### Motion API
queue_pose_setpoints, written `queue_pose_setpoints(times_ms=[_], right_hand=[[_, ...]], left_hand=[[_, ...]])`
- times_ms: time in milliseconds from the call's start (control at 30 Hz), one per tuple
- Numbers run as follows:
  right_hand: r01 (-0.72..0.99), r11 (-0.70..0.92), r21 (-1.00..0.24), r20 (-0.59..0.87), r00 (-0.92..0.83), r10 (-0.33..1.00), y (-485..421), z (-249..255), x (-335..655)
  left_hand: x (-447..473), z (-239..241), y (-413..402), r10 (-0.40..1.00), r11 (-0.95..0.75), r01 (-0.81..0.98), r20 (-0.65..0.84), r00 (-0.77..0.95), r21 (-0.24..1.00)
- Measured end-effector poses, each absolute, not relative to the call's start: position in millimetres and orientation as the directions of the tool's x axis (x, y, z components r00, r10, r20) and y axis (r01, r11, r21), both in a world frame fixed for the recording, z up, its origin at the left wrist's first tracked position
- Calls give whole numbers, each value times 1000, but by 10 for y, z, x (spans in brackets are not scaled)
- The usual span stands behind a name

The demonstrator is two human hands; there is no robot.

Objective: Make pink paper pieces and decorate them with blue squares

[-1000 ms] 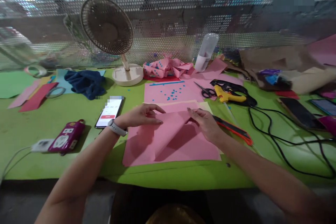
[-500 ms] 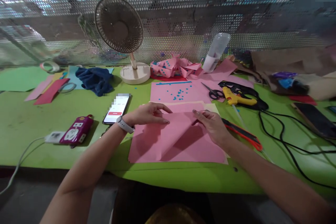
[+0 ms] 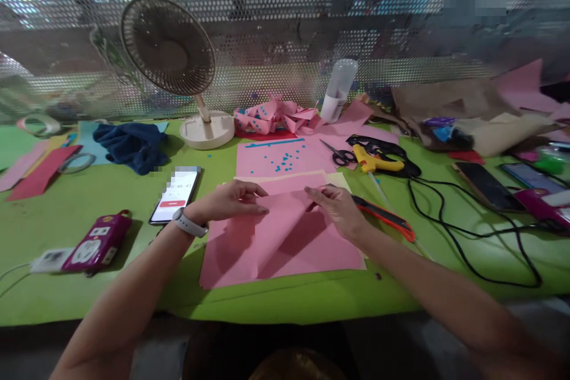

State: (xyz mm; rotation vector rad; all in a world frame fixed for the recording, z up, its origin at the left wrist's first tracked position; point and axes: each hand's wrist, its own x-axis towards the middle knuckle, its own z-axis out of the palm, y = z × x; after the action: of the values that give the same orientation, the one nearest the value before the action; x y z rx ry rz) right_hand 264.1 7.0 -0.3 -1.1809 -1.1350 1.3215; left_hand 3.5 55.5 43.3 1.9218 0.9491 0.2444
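A sheet of pink paper (image 3: 281, 214) is bent up from a stack of pink sheets (image 3: 227, 258) on the green table. My right hand (image 3: 333, 208) pinches its raised right corner between thumb and fingers. My left hand (image 3: 236, 200), with a pale watch on the wrist, is at the sheet's upper left, thumb in front and fingers curled behind the edge. A shadowed gap shows under the lifted part. Cream paper (image 3: 341, 180) peeks out behind the stack. Just right of my right hand lies an orange-and-black box cutter (image 3: 387, 219).
Behind the stack are a pink sheet with blue dots (image 3: 249, 157), scissors (image 3: 341, 155) and a yellow glue gun (image 3: 374, 160). A phone (image 3: 176, 196), purple power strip (image 3: 98, 243), blue cloth (image 3: 133, 143) and fan (image 3: 207, 130) stand left. Black cables (image 3: 449, 237) loop at right.
The view has turned slightly right, so the table's things appear shifted left. Both hands keep their places on the bent pink sheet.
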Motion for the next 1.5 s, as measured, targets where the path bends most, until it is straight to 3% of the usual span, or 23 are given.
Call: queue_pose_setpoints(times_ms=[500,800,967,1133,1500], right_hand=[[-182,-20,-983,-8,-67,998,70,-56,2651],[-42,-4,-999,-1,-63,998,98,-39,2686],[176,66,-982,41,-144,989,190,-101,2796],[599,266,-755,154,-233,960,263,-163,2896],[752,282,-596,117,-266,957,250,-167,2891]], left_hand=[[24,414,572,687,-213,494,-230,689,843],[-17,318,610,688,-156,468,-245,683,870],[19,330,612,682,-106,521,-320,658,847],[88,310,630,722,-270,678,-322,612,684],[233,387,598,797,-369,825,-312,518,428]])
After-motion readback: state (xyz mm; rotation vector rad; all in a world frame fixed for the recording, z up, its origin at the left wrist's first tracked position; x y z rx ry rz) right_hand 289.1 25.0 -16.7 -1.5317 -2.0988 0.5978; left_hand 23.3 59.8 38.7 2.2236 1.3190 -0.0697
